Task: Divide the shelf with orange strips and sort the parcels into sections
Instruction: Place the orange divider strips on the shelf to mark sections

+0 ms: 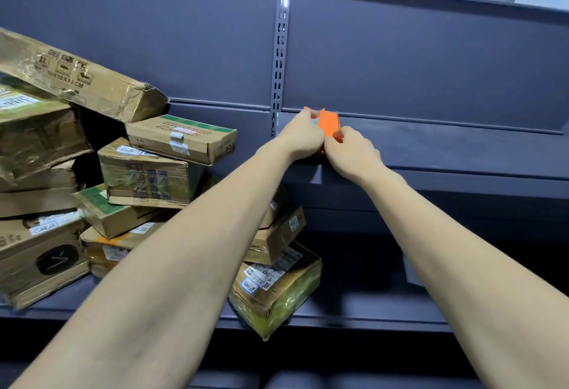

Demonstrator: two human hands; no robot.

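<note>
Two-hand grip, one orange strip

Both bare arms reach up to the dark grey metal shelf. The left hand and the right hand pinch a bright orange plastic strip together at its edge. A messy pile of brown cardboard parcels sits on the left.

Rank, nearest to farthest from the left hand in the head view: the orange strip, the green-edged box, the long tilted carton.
1. orange strip: held in the left hand, by the shelf's upright.
2. green-edged box: to the left, atop the pile.
3. long tilted carton: far upper left.
</note>
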